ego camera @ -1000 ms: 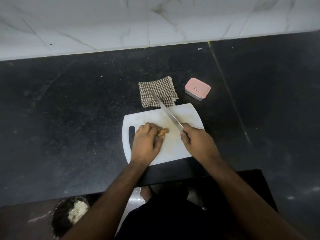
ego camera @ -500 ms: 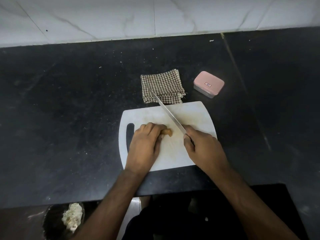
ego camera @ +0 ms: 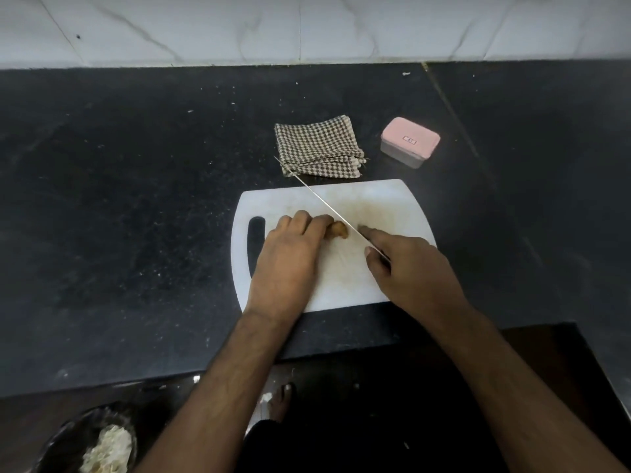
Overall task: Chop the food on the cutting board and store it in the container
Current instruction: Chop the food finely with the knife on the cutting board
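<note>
A white cutting board (ego camera: 392, 206) lies on the black counter. On it sits a small brown piece of food (ego camera: 338, 230), mostly hidden under my left hand (ego camera: 290, 254), whose curled fingers hold it down. My right hand (ego camera: 409, 268) grips the handle of a long knife (ego camera: 324, 206). Its blade runs up and left across the board, right beside the exposed end of the food, with its tip over the cloth. A small container with a pink lid (ego camera: 409, 141) stands closed beyond the board's right corner.
A folded checked cloth (ego camera: 317, 148) lies just behind the board. The white tiled wall (ego camera: 307, 25) bounds the counter at the back. Below the counter's front edge at the lower left is a dark bowl (ego camera: 68, 445) with pale scraps.
The knife blade has come closer to the food's exposed end. My left hand stays on the food. The view has shifted slightly.
</note>
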A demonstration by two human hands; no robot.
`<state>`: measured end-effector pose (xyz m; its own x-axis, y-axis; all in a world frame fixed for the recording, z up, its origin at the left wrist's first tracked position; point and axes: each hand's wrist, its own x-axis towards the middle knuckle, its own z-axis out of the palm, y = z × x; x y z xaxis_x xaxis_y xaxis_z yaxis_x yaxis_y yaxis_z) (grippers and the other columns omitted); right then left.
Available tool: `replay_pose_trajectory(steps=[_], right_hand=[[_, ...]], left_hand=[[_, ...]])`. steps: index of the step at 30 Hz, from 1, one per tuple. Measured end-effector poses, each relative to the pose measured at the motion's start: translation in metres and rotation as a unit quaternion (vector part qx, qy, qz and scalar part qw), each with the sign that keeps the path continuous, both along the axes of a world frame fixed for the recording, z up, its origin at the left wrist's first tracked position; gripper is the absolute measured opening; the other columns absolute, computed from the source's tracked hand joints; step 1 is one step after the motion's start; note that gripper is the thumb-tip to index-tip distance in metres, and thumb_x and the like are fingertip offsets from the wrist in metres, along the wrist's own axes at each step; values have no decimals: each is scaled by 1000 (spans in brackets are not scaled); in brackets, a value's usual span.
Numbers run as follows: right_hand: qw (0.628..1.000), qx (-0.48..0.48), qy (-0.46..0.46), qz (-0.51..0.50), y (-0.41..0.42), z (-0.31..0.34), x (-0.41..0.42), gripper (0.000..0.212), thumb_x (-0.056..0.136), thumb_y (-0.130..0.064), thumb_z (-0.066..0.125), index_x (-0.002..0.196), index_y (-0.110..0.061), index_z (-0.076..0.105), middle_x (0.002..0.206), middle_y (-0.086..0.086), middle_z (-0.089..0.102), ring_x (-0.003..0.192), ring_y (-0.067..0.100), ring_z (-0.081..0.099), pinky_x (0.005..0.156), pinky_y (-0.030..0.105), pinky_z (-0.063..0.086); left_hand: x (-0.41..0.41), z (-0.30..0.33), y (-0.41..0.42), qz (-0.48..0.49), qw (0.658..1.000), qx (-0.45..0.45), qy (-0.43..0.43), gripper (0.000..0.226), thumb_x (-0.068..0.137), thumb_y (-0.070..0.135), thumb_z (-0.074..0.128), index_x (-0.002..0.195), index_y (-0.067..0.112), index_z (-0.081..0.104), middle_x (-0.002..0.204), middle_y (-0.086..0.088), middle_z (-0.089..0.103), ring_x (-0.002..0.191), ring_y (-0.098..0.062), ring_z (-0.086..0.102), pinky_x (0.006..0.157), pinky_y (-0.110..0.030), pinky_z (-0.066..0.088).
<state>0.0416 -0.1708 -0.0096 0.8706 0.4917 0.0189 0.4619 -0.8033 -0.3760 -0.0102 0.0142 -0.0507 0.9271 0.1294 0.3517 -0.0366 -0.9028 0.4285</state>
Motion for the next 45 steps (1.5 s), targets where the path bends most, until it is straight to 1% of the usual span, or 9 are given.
replay_pose_trajectory(steps=[5,11,14,19,24,29,33,40,45], right_hand=[[1000,-21,5,-7,-3,-1,-24,45,104,-34,45,149,-38,46,96,-1,70,82,19,61,65,30,43],[997,-81,-7,-17,-5,1,-51,46,105,-33,39,150,-40,40,114,1,69,97,26,63,77,37,49],[996,-79,-20,-20,-6,2,-67,46,106,-32,37,151,-39,40,114,2,69,97,25,64,78,38,51],[996,-81,-24,-18,-7,1,-76,45,105,-29,36,149,-35,43,123,3,68,105,27,63,85,41,51],[997,-73,-23,-21,-12,4,-96,43,105,-29,36,147,-35,47,126,4,66,110,28,61,88,41,49],[999,-7,21,-33,-17,10,-100,36,102,-35,50,137,-27,53,116,1,68,102,22,63,87,41,55],[998,9,39,-39,-17,11,-100,37,103,-36,52,137,-23,51,109,2,67,97,20,63,83,38,56],[998,4,41,-49,-15,9,-87,42,104,-36,48,145,-25,44,116,1,66,98,18,60,85,37,54],[998,4,43,-37,-16,4,-80,43,105,-39,45,146,-27,39,112,-1,66,91,15,58,79,34,53]], left_hand=[[-19,5,-3,-10,999,27,18,35,97,11,54,131,20,60,106,-3,53,95,-19,45,80,-36,45],[-42,9,-6,-21,996,66,51,47,97,4,51,141,19,55,118,-5,51,107,-24,46,93,-39,45],[-57,15,-11,-19,994,86,62,52,96,3,47,146,18,50,126,-6,51,115,-24,46,98,-38,43],[-67,16,-14,-15,995,72,61,45,98,4,48,141,16,55,125,-6,54,117,-25,48,101,-41,44],[-84,12,-20,-11,999,34,33,35,102,20,49,135,12,58,121,-7,59,112,-26,52,97,-44,46],[-97,14,-19,-17,999,42,14,39,104,38,47,137,19,57,119,1,60,107,-18,53,91,-40,46],[-98,12,-16,1,1000,27,-1,39,104,41,49,135,20,60,115,3,57,104,-14,50,87,-32,40],[-89,14,-15,-22,998,-13,58,40,103,42,53,136,21,58,134,3,56,118,-16,55,106,-40,42],[-79,14,-13,-18,996,-34,75,46,100,40,60,140,16,54,130,0,63,119,-20,56,104,-36,41]])
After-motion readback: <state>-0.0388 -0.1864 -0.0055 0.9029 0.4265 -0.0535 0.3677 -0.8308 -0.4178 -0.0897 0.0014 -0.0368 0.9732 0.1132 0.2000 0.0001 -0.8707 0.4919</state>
